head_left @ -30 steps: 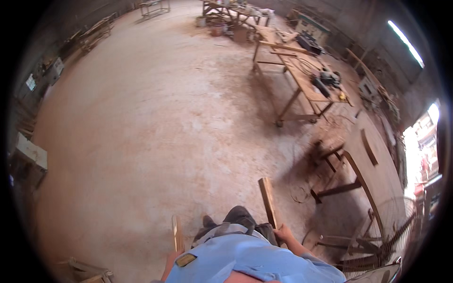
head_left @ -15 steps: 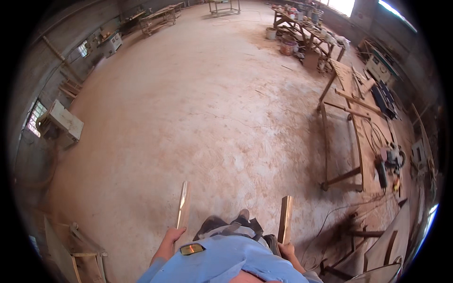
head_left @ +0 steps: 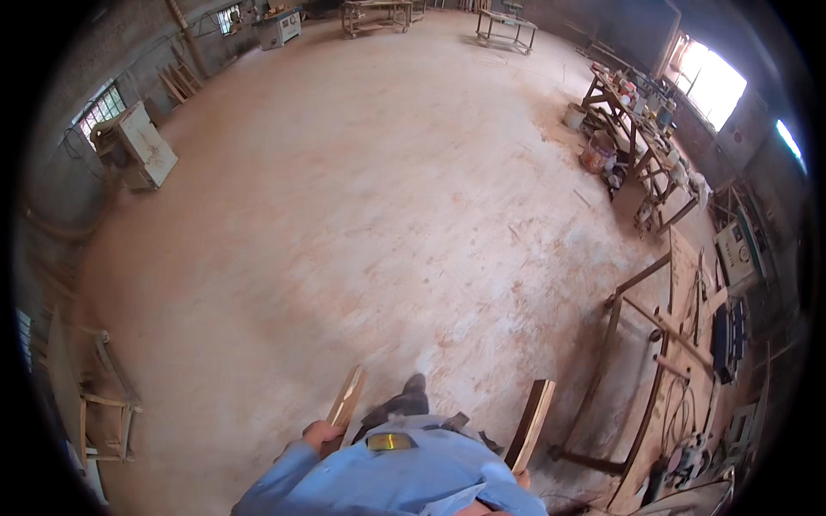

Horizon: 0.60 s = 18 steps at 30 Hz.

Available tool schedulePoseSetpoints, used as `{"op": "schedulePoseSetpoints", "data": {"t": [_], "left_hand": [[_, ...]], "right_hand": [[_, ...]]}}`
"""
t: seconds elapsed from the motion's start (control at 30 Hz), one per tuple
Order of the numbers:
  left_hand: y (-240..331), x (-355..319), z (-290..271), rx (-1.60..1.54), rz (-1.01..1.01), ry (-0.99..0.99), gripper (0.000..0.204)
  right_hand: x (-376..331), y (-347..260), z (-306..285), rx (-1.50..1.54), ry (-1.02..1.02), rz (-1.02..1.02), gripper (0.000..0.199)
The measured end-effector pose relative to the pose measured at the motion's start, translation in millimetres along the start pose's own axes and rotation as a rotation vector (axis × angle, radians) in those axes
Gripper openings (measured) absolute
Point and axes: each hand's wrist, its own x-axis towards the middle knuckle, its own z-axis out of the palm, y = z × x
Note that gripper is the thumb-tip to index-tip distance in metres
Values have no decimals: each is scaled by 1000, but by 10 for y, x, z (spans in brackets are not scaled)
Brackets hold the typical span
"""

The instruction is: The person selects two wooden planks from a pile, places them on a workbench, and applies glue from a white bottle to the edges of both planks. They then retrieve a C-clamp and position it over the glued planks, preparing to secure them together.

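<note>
My left hand [head_left: 320, 435] is closed around a narrow wooden strip [head_left: 347, 398], which tilts up and forward from the fist. At my right side, my right hand [head_left: 523, 478] grips a thicker wooden batten [head_left: 531, 421] near its lower end; most of that hand is hidden behind the wood and my body. Both pieces point ahead, one on each side of me, well apart. Between them is my blue shirt [head_left: 430, 469], with a small yellow object [head_left: 391, 442] at its front. One dark shoe [head_left: 416, 383] shows ahead on the floor.
A wooden workbench [head_left: 658, 413] with power tools and cables stands close on my right. Beyond it is a cluttered table [head_left: 632, 116] with buckets [head_left: 596, 153] beneath. A pale machine [head_left: 146, 146] stands along the left wall; a wooden frame [head_left: 107, 402] is at near left. Dusty floor [head_left: 344, 215] stretches ahead.
The view has turned and tilted up, bringing the far tables lower in the picture. One foot has stepped forward. Both hands keep hold of their wood; the left strip leans more to the right.
</note>
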Motion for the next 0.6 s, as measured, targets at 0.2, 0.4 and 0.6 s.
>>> {"op": "schedulePoseSetpoints", "data": {"t": [0.2,0.4,0.6], "left_hand": [[1231,544,-494,124,47,-3,75],[2548,1016,-705,162,186,23,66],[3625,1099,-875,178,183,18,69]], "right_hand": [[741,-705,-184,33,13,14,65],[1826,-1016,-334,42,-10,-15,68],[2823,-1687,-671,175,8,23,72]]}}
